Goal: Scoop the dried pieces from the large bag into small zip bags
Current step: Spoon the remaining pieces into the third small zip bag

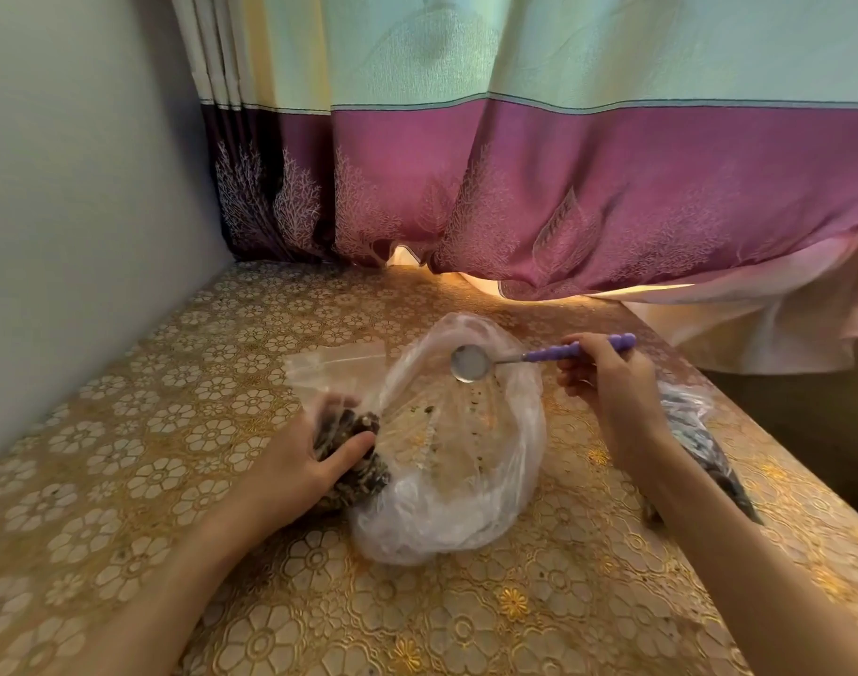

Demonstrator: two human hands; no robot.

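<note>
The left hand point(314, 456) grips a small bag point(348, 431) of dark pieces, pressed against the big bag point(456, 461) on the table point(124, 480). The right hand point(607, 383) pinches a spoon point(470, 363) by its purple handle, bowl empty over the big bag's mouth. A filled bag point(700, 441) lies just right of that wrist.

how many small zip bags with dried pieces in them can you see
2: one small zip bag gripped by the left hand beside the large bag; one filled zip bag lying at the table's right edge, behind the right forearm. Others may be hidden.
</note>
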